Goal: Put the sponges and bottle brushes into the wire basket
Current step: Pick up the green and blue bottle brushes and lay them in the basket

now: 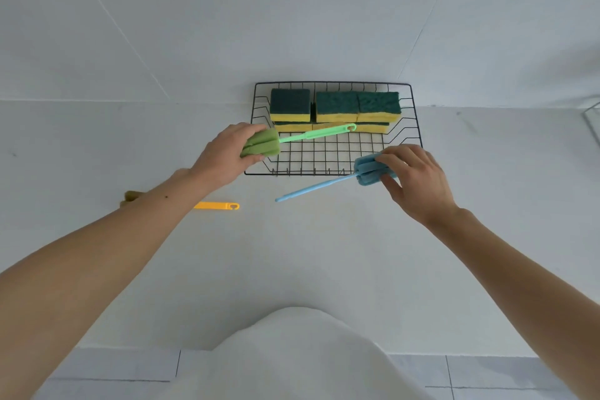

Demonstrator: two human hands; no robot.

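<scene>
A black wire basket stands on the white counter against the wall. Several green-and-yellow sponges are stacked along its back. My left hand grips the sponge head of a green bottle brush, whose handle reaches across the basket over the sponges' front. My right hand holds the sponge head of a blue bottle brush at the basket's front right corner, its handle pointing down-left over the counter. A yellow bottle brush lies on the counter to the left, mostly hidden by my left forearm.
The white counter runs to a front edge near my body, with tiled floor below. A white wall rises right behind the basket. A clear object's edge shows at the far right.
</scene>
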